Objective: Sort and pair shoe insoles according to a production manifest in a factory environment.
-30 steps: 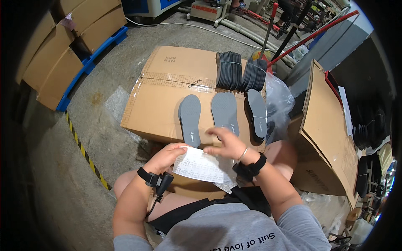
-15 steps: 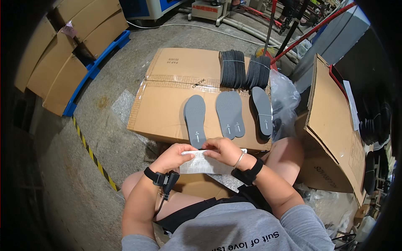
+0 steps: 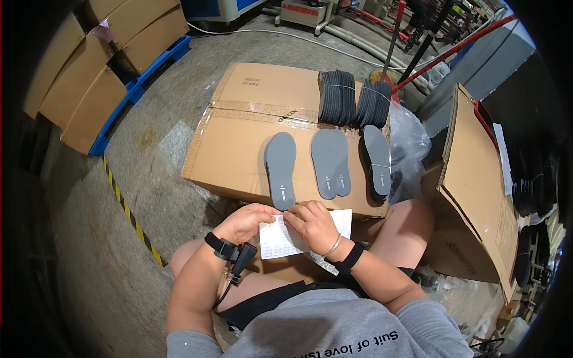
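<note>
Here, left fingers (image 3: pixel 266 218) pinch a white sheet (image 3: pixel 278 240) printed in rows; whether right fingers (image 3: pixel 311 210) grip is unclear.

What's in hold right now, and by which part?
A white sheet: the left hand pinches its upper left corner. The right hand lies over its upper edge; whether it grips cannot be told.

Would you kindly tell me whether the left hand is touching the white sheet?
Touching: the head view shows the left hand pinching the white sheet, its thumb lying over the upper left corner.
</note>
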The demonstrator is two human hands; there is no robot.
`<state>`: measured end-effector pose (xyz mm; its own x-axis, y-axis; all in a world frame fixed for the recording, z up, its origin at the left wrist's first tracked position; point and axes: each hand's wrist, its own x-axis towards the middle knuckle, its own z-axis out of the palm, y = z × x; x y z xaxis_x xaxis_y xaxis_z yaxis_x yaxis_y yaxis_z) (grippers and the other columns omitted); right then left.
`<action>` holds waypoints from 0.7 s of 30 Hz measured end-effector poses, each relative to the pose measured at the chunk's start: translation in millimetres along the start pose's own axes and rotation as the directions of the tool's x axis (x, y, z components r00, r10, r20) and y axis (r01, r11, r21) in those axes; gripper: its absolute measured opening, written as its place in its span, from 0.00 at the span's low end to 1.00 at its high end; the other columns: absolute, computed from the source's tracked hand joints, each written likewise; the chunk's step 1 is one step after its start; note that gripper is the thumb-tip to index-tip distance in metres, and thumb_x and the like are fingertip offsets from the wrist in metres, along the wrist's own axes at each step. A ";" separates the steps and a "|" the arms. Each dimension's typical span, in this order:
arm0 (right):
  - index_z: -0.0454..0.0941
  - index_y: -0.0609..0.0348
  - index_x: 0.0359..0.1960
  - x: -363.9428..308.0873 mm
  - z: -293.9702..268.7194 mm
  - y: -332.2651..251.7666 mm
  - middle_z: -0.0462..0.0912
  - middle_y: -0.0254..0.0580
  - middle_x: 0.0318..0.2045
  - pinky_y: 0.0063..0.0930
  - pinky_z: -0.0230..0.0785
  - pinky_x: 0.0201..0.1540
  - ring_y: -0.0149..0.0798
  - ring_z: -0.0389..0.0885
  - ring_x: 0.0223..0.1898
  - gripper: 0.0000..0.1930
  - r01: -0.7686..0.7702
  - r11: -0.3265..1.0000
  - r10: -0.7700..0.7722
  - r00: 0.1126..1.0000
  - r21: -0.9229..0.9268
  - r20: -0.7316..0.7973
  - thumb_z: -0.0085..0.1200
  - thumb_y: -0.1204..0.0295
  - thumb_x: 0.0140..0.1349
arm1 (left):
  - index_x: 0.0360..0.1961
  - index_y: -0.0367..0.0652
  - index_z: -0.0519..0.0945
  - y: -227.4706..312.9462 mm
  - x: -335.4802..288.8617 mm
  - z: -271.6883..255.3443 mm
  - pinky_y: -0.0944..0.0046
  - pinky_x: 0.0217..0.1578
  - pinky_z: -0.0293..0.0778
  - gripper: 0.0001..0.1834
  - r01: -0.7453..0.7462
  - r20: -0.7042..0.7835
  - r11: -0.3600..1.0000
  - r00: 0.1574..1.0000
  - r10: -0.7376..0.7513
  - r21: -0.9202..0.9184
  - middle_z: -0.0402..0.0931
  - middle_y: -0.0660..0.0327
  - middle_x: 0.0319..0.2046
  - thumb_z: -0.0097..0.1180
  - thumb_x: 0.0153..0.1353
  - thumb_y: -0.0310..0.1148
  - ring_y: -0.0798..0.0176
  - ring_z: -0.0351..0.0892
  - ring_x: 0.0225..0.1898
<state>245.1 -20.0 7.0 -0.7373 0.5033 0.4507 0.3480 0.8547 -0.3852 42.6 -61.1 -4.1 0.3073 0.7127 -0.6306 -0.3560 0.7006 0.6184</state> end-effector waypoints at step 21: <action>0.77 0.58 0.35 -4.2 2.4 -2.7 0.76 0.38 0.34 0.31 0.65 0.41 0.40 0.74 0.37 0.11 -0.040 0.999 0.040 0.999 0.035 0.009 0.53 0.74 0.47 | 0.44 0.29 0.74 -0.5 -1.8 2.9 0.62 0.46 0.72 0.14 0.054 0.033 0.994 0.998 -0.051 -0.094 0.78 0.52 0.39 0.47 0.55 0.21 0.60 0.78 0.41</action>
<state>245.9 -24.7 4.1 -0.7280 0.5356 0.4280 0.3569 0.8291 -0.4304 44.8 -62.6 -1.9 0.3544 0.6767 -0.6454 -0.4202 0.7318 0.5365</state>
